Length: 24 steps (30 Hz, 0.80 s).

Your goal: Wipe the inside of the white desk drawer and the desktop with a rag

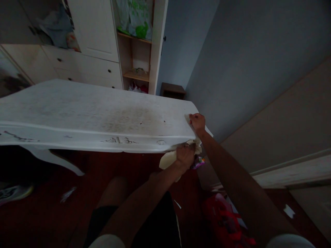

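Smooth painted table [77,100] (probably wood); matt cloth [167,160].

head: worn high | faces forward, down | white table [77,100] near | dim floor [188,203] perhaps farther

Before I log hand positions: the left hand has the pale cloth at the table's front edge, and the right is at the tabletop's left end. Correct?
Not the left end: the head view shows the right hand at the tabletop's right end. The rest stands.

The left forearm [152,196] slanted forward and rightward to a clenched left hand [185,156]; the right forearm [230,165] angled inward, the right hand [198,123] farther forward with its fingers [193,118] curled.
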Tool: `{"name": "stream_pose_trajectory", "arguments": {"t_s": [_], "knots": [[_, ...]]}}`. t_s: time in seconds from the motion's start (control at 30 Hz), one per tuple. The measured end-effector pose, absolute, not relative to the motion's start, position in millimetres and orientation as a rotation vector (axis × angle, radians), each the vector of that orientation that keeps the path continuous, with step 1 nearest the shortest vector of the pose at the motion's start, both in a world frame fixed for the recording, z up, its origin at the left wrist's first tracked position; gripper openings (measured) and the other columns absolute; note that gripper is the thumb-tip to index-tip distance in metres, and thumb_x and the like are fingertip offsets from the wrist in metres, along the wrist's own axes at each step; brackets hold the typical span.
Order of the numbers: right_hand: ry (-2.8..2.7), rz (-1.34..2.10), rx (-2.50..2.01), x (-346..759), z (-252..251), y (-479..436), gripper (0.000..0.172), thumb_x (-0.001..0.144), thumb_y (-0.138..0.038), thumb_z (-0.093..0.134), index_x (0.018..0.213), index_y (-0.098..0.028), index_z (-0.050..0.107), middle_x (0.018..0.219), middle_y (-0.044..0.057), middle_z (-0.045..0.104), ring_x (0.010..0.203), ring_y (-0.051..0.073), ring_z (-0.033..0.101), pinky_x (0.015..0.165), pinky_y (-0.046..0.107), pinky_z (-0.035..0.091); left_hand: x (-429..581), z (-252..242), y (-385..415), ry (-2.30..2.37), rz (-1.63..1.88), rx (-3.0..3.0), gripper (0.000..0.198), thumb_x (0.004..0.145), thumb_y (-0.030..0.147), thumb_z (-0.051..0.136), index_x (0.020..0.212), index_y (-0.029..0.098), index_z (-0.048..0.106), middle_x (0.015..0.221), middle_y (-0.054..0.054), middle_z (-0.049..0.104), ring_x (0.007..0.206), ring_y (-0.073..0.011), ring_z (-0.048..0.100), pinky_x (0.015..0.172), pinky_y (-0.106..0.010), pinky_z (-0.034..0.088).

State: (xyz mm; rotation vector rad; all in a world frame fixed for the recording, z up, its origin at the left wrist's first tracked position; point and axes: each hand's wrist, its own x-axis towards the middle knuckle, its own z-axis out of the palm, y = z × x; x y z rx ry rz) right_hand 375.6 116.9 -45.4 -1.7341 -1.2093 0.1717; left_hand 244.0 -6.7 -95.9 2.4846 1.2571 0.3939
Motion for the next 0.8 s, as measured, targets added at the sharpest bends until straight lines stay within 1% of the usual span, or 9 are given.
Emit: {"name": "stream_pose_trajectory", "arguments": {"t_s": [0.07,0.23,0.33,0.4,0.47,0.53,0.7,0.8], "knots": [[-1.219,0.17,-1.728,376,-45,117,0.035,0.081,-0.032,0.061,0.049,-0.023,0.051,0.041,-0.005,0.05,0.046,0.013,0.049,0.059,0.027,0.043,243,-100,-8,1.289,0.354,2.462,0.044,0.095,0.019,0.043,0.136,0.023,0.057,0.114,-0.018,0.068,0.108,-0.0336,0.064,0.083,-0.045,0.051],[-1.221,0.176,-1.713,376,-47,117,0.035,0.082,-0.031,0.061,0.05,-0.023,0.05,0.043,-0.005,0.053,0.046,0.013,0.048,0.057,0.026,0.042,235,-113,-12,1.286,0.37,2.469,0.05,0.095,0.021,0.043,0.144,0.029,0.05,0.12,-0.016,0.067,0.108,-0.0335,0.063,0.082,-0.045,0.052],[-1.218,0.179,-1.703,377,-47,117,0.034,0.082,-0.033,0.061,0.05,-0.023,0.05,0.043,-0.005,0.052,0.044,0.012,0.047,0.055,0.026,0.041,226,-118,-12,1.307,0.352,2.456,0.051,0.092,0.025,0.05,0.143,0.03,0.051,0.116,-0.015,0.068,0.105,-0.0334,0.064,0.082,-0.045,0.052],[-1.214,0.186,-1.699,377,-48,117,0.035,0.081,-0.033,0.061,0.049,-0.023,0.051,0.042,-0.005,0.051,0.044,0.012,0.047,0.054,0.026,0.041,216,-120,-11,1.341,0.368,2.439,0.052,0.09,0.029,0.057,0.141,0.027,0.052,0.115,-0.016,0.068,0.105,-0.034,0.064,0.083,-0.045,0.053],[-1.21,0.193,-1.694,377,-48,117,0.034,0.08,-0.033,0.061,0.049,-0.022,0.052,0.043,-0.004,0.052,0.045,0.012,0.047,0.054,0.026,0.041,200,-121,-9,1.404,0.428,2.392,0.05,0.089,0.031,0.059,0.138,0.022,0.055,0.118,-0.018,0.067,0.105,-0.0332,0.065,0.084,-0.044,0.053],[-1.202,0.196,-1.688,376,-48,117,0.034,0.08,-0.033,0.06,0.049,-0.022,0.052,0.044,-0.004,0.052,0.045,0.012,0.047,0.054,0.026,0.04,182,-122,-9,1.48,0.513,2.302,0.045,0.091,0.031,0.057,0.135,0.021,0.058,0.12,-0.018,0.067,0.103,-0.0312,0.066,0.084,-0.043,0.054],[-1.234,0.181,-1.711,375,-48,115,0.033,0.08,-0.033,0.062,0.049,-0.022,0.052,0.043,-0.004,0.052,0.044,0.012,0.047,0.056,0.028,0.04,146,-118,-15,1.497,0.768,2.064,0.041,0.093,0.031,0.055,0.132,0.023,0.063,0.119,-0.013,0.07,0.104,-0.027,0.067,0.091,-0.039,0.054],[-1.244,0.191,-1.717,374,-47,113,0.031,0.079,-0.034,0.062,0.051,-0.022,0.053,0.043,-0.004,0.053,0.045,0.013,0.047,0.056,0.028,0.04,135,-114,-18,1.504,0.984,1.959,0.039,0.093,0.03,0.054,0.13,0.024,0.065,0.115,-0.011,0.072,0.101,-0.0256,0.068,0.091,-0.038,0.054]]}}
